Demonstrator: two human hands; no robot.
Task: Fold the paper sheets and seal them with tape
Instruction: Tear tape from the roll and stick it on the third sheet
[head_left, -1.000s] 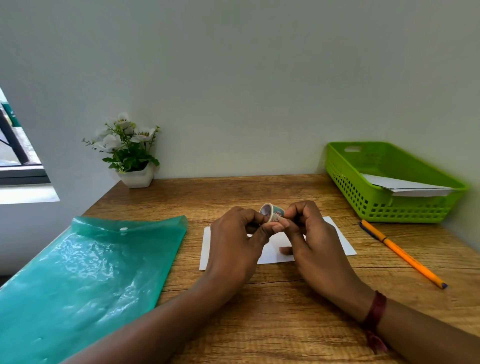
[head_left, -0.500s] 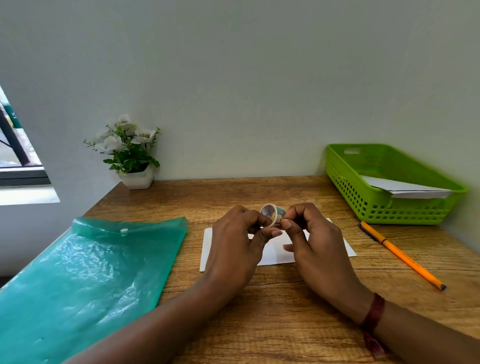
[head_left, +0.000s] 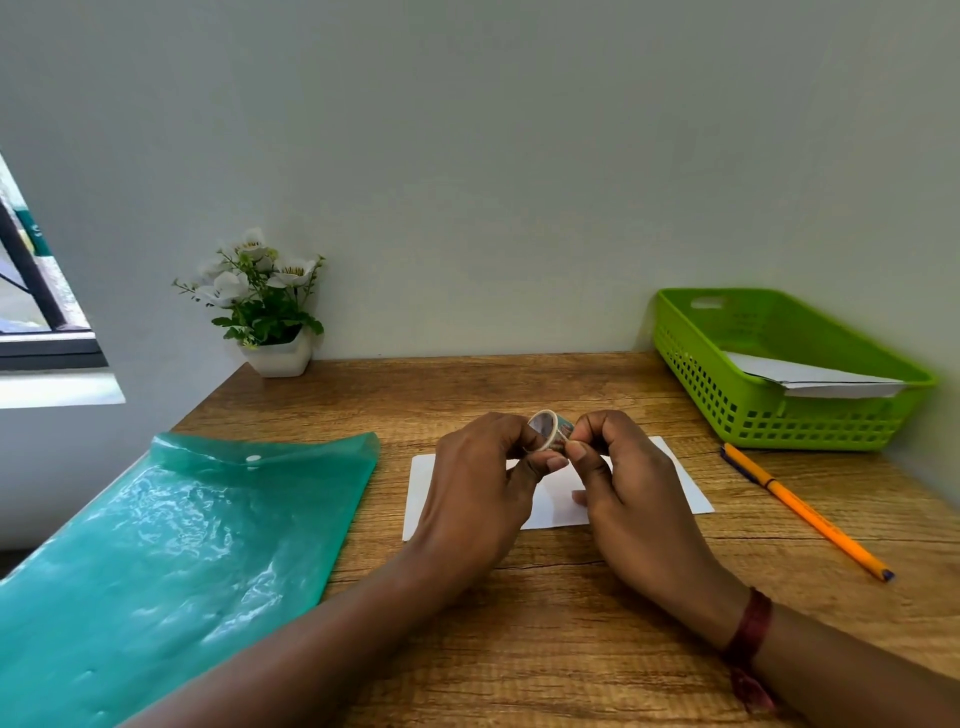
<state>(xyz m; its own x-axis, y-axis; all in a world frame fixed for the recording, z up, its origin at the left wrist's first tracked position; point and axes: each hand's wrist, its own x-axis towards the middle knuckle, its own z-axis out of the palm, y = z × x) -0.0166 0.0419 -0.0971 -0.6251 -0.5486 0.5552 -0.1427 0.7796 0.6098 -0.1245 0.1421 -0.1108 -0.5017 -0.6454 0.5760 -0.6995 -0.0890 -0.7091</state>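
Your two hands meet over the middle of the surface (head_left: 519, 649), with the tape (head_left: 549, 430) between them, lifted clear of the wood. Your left hand (head_left: 478, 493) has its fingers curled round the small roll and grips it from the left, thumb lying along the lower rim. Your right hand (head_left: 628, 483) is curled too, and its thumb and forefinger pinch at the roll's outer face on the right. Only the top of the roll and its pale core show above your knuckles. The print on its side is too small to read, and you cannot tell whether a loose end of tape has been lifted.

The sheet (head_left: 421, 493) lies flat under your hands, which cover most of it. Its left edge, its right corner and a strip between your wrists are all that show, so any fold in it is hard to make out.

To your left lies a green folder (head_left: 182, 561), cut off by the frame's left and bottom edges. A potted plant (head_left: 265, 301) stands at the back left corner against the wall. At the back right sits a green basket (head_left: 779, 431) holding folded papers (head_left: 810, 376) that lean on its right rim. Their number cannot be told. An orange pen (head_left: 808, 513) lies slantwise just in front of the basket. A dark red band (head_left: 750, 631) is on your right wrist.
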